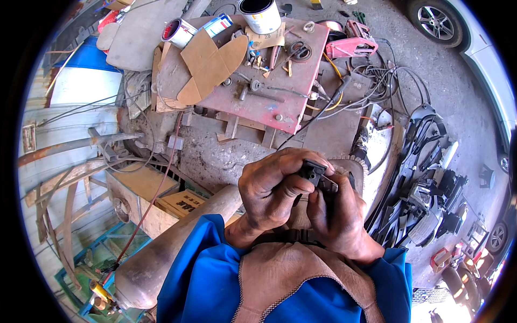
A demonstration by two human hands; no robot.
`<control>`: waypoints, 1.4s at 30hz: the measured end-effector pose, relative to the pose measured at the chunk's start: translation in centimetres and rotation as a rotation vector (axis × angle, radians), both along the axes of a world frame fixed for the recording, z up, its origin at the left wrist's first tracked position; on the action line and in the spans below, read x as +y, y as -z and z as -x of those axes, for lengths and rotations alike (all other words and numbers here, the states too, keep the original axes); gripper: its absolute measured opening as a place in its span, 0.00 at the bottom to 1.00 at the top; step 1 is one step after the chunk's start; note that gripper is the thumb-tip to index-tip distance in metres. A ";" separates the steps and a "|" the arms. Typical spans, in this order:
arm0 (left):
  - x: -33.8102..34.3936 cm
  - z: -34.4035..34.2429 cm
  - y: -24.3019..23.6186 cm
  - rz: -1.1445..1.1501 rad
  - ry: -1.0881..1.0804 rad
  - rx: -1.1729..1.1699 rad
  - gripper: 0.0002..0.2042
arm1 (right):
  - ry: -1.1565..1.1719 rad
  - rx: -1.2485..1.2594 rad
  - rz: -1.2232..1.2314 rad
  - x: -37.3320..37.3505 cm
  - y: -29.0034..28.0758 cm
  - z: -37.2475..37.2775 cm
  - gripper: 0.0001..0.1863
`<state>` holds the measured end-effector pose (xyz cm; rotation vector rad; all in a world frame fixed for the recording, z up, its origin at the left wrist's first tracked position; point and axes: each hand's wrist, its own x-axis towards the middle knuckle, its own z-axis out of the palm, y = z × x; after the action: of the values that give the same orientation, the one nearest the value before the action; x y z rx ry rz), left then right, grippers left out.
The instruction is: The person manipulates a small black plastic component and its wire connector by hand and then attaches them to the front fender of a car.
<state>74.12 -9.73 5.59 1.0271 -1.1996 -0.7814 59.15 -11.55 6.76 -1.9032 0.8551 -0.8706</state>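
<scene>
Both hands are raised close together in front of my apron [293, 269]. Fingers and thumb of my left hand [269, 188] pinch a small black part [311, 171] with a squarish end. My right hand [342, 218] grips a small greyish metal piece [327, 185] right beside it, thumb and fingers pressed together. The two pieces meet or nearly meet; whether they are joined I cannot tell. Fingers hide much of both, and their exact kind does not show.
Ahead stands a reddish metal table [269, 105] with paint cans [262, 19], cut cardboard [210, 67] and tape [300, 51]. Cables [388, 75] coil on the floor at right, near black plastic parts [431, 199]. A large cylinder [172, 247] lies at left. A car [484, 59] stands far right.
</scene>
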 end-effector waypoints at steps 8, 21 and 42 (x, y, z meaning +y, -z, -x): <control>0.6 0.4 0.3 -0.072 -0.004 -0.003 0.15 | 0.082 -0.014 -0.035 1.1 0.4 -0.6 0.16; 0.2 -0.2 -0.1 -0.071 0.073 -0.077 0.19 | 0.016 0.003 -0.097 0.9 -0.1 0.2 0.15; -0.4 1.8 0.7 0.045 -0.049 -0.068 0.15 | 0.112 0.008 0.345 -0.5 1.8 0.6 0.18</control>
<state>72.31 -10.16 4.84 1.0493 -1.2404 -0.6835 58.51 -12.00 4.96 -2.1704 0.8653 -1.1383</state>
